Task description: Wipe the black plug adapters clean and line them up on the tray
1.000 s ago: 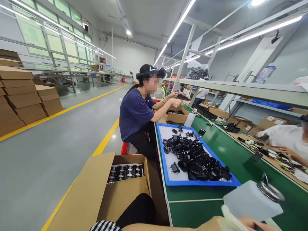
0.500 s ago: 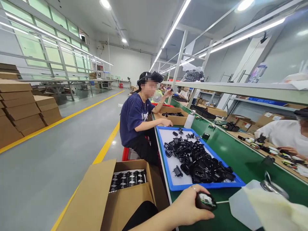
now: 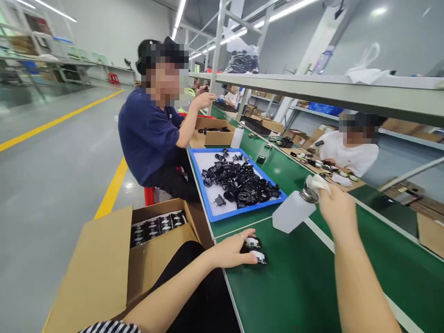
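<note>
My left hand point(image 3: 233, 249) is closed around two small rounded black plastic housings point(image 3: 255, 257) with white and green parts inside, low over the near green bench. In my right hand point(image 3: 335, 203) is a white cloth point(image 3: 318, 182), pressed to the metal top of a whitish plastic bottle point(image 3: 293, 212). The bottle is tilted; whether its base touches the bench I cannot tell. Beyond my hands, a blue-rimmed tray point(image 3: 227, 215) holds a heap of black plug parts point(image 3: 243, 180), some with two pins.
An open carton point(image 3: 104, 259) with rows of packed black items stands left of the bench. A co-worker in dark blue point(image 3: 149, 129) sits past it, near another carton point(image 3: 218, 138) and a white bottle point(image 3: 237, 136). A shelf point(image 3: 312, 90) runs above the bench; another person point(image 3: 350, 150) works opposite.
The view has swung right and down, bringing my right hand and forearm into sight. Two housings now show at my left hand, where one showed before. The co-worker's near arm has lifted away from the tray.
</note>
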The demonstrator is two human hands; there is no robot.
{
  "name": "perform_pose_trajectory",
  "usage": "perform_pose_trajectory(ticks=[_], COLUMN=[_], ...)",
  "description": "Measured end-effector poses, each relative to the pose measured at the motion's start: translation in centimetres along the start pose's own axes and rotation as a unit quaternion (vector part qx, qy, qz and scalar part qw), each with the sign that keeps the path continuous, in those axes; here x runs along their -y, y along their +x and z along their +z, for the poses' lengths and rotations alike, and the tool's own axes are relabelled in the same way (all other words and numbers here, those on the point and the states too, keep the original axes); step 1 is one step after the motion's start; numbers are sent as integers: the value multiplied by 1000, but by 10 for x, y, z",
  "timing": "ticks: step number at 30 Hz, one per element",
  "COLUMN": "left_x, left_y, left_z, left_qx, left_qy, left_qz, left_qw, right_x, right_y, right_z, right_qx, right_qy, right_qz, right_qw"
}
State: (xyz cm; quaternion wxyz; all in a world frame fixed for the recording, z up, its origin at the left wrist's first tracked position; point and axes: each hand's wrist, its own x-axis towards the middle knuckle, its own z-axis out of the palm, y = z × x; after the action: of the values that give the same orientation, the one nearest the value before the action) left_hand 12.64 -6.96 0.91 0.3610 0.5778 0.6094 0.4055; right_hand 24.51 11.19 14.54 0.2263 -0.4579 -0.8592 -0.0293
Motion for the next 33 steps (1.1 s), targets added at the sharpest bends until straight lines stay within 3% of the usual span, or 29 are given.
perform_pose_trajectory(ticks=[3, 6, 10, 16, 21, 25, 29, 31, 33], left_x=[-2, -7, -8, -1, -3, -1, 1, 1, 0], left_y=[1, 5, 7, 6, 8, 9, 9, 9, 9], left_z=[11, 23, 29, 25, 11, 6, 6, 6, 7], left_qx=[-31, -54, -31, -88, -70, -64, -58, -62, -75], left_qy=[12, 26, 34, 101, 132, 133, 130, 132, 136], left_qz=[-14, -27, 6, 20, 37, 15, -2, -8, -13], left_qw=[999, 998, 999, 991, 988, 989, 990, 989, 988], right_x=[19, 20, 15, 9, 5, 2, -3, 0, 8], right_y=[-7, -11, -13, -16, -16, -20, -41, -59, -80], right_z=[1, 7, 16, 24, 29, 21, 9, 14, 29], right_qx=[14, 21, 9, -51, -66, -69, -124, -105, -36], right_qy=[-13, -18, 2, 30, 70, 90, 119, 156, 199], right_qz=[47, 8, -12, -50, -46, -28, 19, 18, -7], right_qw=[999, 1000, 1000, 997, 994, 993, 985, 982, 979])
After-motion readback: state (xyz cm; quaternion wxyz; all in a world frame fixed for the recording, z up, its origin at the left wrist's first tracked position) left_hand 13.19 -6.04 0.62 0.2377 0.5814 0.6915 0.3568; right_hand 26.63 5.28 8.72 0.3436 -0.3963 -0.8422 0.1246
